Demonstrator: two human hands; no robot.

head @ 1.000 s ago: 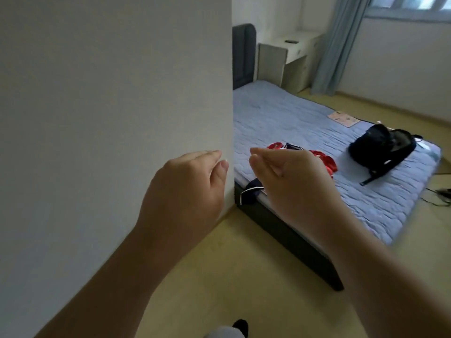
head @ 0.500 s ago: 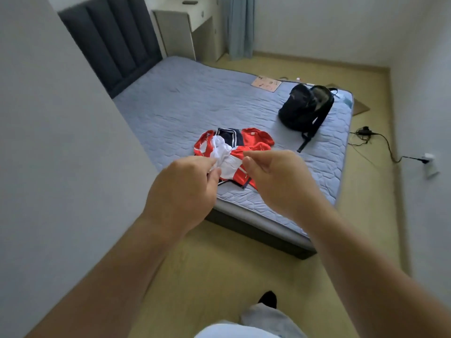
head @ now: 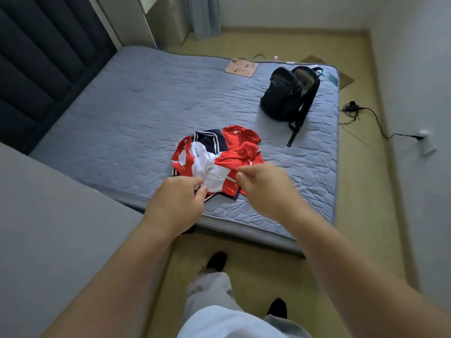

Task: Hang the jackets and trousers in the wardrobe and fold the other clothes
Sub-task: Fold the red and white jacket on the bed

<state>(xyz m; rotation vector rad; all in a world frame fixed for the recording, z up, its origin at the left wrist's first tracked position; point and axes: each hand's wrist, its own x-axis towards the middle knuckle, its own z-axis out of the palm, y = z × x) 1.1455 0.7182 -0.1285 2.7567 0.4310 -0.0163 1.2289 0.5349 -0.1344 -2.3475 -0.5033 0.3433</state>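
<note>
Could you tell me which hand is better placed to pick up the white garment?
Probably the left hand: its fingertips are beside the near edge of the white garment, while the right hand hovers over red cloth.

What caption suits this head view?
Left hand and right hand reach toward crumpled red-white-navy clothes on a blue mattress; black backpack beyond.

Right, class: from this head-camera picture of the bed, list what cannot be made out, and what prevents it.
All in the head view:
Clothes heap: overlapping folds hide the garment count; the left hand and right hand cover its near edge.
Fingers: whether they pinch cloth is unclear.
Pink sheet: print too small.
Backpack: inside too dark.
Grey panel: cut off by the left edge.
</note>
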